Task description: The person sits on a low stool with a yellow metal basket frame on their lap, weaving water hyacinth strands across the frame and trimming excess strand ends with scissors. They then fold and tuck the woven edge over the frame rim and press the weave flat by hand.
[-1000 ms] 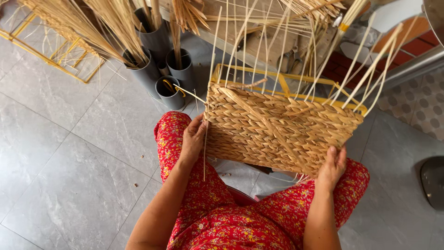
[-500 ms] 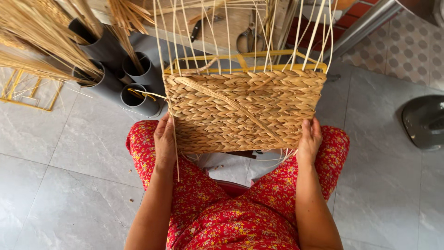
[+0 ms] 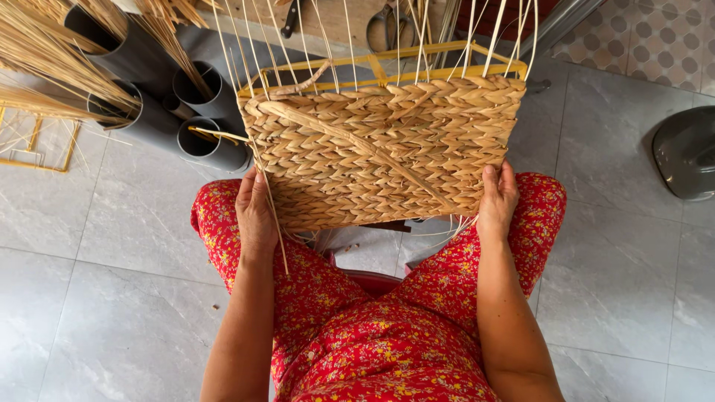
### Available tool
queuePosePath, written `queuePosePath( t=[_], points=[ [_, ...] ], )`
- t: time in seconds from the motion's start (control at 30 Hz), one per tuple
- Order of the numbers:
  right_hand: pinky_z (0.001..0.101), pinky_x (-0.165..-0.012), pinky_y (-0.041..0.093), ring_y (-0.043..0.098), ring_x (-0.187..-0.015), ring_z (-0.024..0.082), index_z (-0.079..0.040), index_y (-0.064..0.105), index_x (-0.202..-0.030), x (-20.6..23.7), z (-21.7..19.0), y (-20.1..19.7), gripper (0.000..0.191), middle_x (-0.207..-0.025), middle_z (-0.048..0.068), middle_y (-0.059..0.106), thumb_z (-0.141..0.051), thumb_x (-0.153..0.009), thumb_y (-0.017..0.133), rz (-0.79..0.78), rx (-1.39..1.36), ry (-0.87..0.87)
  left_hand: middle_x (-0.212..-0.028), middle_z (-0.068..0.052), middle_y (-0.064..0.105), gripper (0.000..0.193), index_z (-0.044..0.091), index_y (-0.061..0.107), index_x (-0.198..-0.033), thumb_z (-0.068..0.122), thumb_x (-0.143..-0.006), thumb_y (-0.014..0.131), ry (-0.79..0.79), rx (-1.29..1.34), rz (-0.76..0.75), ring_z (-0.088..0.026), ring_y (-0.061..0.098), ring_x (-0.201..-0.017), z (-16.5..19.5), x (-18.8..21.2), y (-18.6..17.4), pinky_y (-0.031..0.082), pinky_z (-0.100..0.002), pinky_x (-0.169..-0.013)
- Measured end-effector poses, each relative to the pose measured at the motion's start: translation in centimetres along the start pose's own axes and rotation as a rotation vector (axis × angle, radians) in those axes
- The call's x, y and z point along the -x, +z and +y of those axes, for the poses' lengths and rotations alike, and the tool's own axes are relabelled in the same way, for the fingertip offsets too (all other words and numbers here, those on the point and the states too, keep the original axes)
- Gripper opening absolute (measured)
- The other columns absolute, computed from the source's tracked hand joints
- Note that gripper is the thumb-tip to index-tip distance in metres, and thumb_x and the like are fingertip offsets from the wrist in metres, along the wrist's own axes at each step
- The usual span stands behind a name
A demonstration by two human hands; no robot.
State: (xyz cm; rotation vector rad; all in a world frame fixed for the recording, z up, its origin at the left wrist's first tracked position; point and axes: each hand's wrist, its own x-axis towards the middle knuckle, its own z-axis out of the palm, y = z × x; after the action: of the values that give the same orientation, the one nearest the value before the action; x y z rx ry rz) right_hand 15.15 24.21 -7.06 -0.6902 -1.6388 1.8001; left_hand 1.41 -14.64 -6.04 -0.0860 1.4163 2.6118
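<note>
Left hand [image 3: 255,211], right hand [image 3: 497,199] both clamped on half-woven basket [image 3: 380,149] sides, propped over lap; grey tubes [image 3: 205,138] nearby.

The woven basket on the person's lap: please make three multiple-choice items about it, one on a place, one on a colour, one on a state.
1. Where are the grey tubes relative to the woven basket?
A. To the left of it in the picture
B. On top of it
C. Under the person's knees

2. What colour is the frame at the top of the basket?
A. Blue
B. Yellow
C. White

3. How do the hands meet the basket?
A. Both lie flat on the floor
B. Only one touches it
C. One grips each lower side

Answers: 1 A, the tubes lie on the floor tiles left of the basket. 2 B, the bars above the weave are yellow. 3 C, the left hand and the right hand each hold a lower side edge.
</note>
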Motion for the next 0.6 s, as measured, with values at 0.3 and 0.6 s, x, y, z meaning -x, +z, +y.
queuePosePath(
  t=[0.3, 0.6],
  points=[
    [0.0264, -0.103, 0.048, 0.060, -0.116, 0.012, 0.001, 0.058, -0.141, 0.3, 0.6, -0.3, 0.041, -0.130, 0.005, 0.067, -0.025, -0.108, 0.061, -0.005, 0.048, -0.018, -0.128, -0.006, 0.068, 0.034, 0.000, 0.061, -0.134, 0.023, -0.109, 0.059, 0.000, 0.005, -0.011, -0.012, 0.063, -0.116, -0.1, 0.0, 0.1, 0.049, -0.027, -0.105],
    [0.0264, -0.100, 0.049, 0.061, -0.112, 0.011, -0.002, 0.060, -0.138, 0.1, 0.8, -0.2, 0.040, -0.126, 0.004, 0.068, -0.026, -0.107, 0.064, -0.021, 0.010, -0.056, -0.125, -0.006, 0.069, 0.031, -0.001, 0.062, -0.135, 0.017, -0.110, 0.055, 0.095, -0.140, 0.022, -0.012, 0.063, -0.114, -1.8, -0.8, -1.0, 0.051, -0.026, -0.103]
  ],
)
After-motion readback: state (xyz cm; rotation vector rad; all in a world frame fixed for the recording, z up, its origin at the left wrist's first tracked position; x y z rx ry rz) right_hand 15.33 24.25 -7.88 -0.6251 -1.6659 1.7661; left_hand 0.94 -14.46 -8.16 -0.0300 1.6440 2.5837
